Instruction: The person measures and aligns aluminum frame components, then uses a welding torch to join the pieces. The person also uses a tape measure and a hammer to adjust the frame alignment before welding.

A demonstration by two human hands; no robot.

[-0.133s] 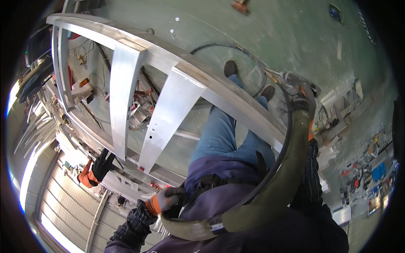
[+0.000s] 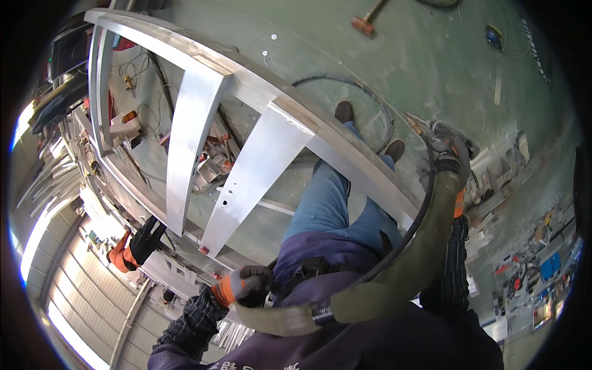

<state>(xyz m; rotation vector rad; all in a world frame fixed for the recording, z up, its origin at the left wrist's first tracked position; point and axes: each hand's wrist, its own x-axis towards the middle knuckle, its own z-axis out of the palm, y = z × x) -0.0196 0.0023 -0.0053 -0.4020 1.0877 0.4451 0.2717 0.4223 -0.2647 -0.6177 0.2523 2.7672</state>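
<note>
My right hand [image 2: 449, 151], in a grey and orange glove, is closed around what looks like a welding torch [image 2: 439, 131], its brass-coloured end pointing up and left. From it a thick cable in an olive sleeve [image 2: 394, 293] curves down across my body, with a thin black hose alongside. In front of my left side is my left hand [image 2: 250, 283], gloved alike, its fingers curled beside the cable's bend; whatever they hold is hidden. Before me stands a silver metal frame [image 2: 265, 89] with wide flat slats [image 2: 256, 176], one pierced by small holes.
A hammer [image 2: 364, 26] lies on the green floor at the top, and a dark hose [image 2: 364, 86] loops near my shoes. Metal offcuts [image 2: 502, 160] are piled at right. Tools and blocks [image 2: 216, 160] show through the frame. Another person in orange [image 2: 126, 253] stands at lower left.
The view has shifted slightly, so the frame sits a little further right and my left hand a little higher. My right hand still grips the torch.
</note>
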